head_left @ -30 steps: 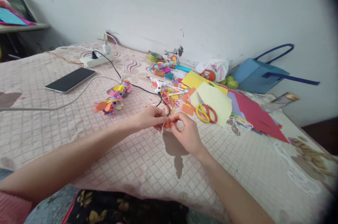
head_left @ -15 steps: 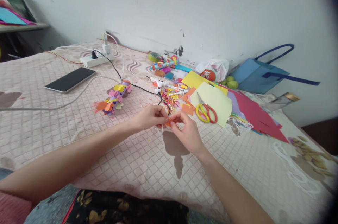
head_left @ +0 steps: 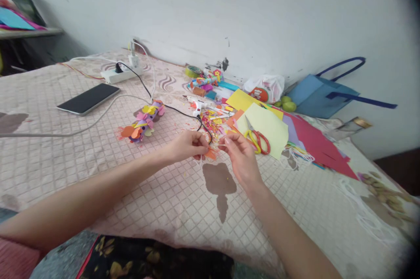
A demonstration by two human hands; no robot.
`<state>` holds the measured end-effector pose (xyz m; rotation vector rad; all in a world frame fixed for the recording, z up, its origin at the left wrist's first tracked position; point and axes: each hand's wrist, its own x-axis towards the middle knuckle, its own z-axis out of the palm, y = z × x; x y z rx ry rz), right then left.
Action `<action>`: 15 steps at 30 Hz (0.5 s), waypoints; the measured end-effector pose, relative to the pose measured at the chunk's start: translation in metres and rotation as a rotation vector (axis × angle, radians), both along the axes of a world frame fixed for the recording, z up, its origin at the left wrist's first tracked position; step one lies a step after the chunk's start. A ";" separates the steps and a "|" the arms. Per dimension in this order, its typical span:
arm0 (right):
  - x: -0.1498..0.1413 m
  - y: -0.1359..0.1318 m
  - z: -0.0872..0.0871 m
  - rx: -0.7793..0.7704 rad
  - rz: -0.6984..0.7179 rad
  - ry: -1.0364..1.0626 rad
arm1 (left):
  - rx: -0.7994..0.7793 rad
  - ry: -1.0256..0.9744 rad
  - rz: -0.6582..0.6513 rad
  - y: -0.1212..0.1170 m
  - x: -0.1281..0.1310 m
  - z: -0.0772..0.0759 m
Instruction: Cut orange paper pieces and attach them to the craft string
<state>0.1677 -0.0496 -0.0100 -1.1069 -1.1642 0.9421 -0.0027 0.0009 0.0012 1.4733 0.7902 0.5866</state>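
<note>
My left hand [head_left: 190, 144] is pinching an orange paper piece [head_left: 211, 153] between closed thumb and fingertips, just above the desk [head_left: 157, 200] at my twelve o'clock. My right hand [head_left: 242, 156] is holding thumb and forefinger together at about one o'clock, seemingly gripping a thin white string [head_left: 201, 161]; the fingers are hiding its end, so I cannot tell for sure. The paper is looking very light, flexible and easily creased or torn, so I am judging a gentle pinch near its edge best; the string is looking soft and limp, calling for a fingertip grip close to the paper. Scissors [head_left: 252, 130] are lying at two o'clock, a glue gun [head_left: 197, 107] near twelve, and a flower-covered roll [head_left: 145, 122] at ten. Compared with half a second ago, my right hand is sitting farther toward three o'clock, apart from the left, and more orange is showing, while my left is staying nearly put.
</note>
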 end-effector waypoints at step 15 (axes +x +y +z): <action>0.072 0.017 0.017 0.183 -0.313 0.175 | -0.069 0.050 0.010 0.004 -0.004 0.000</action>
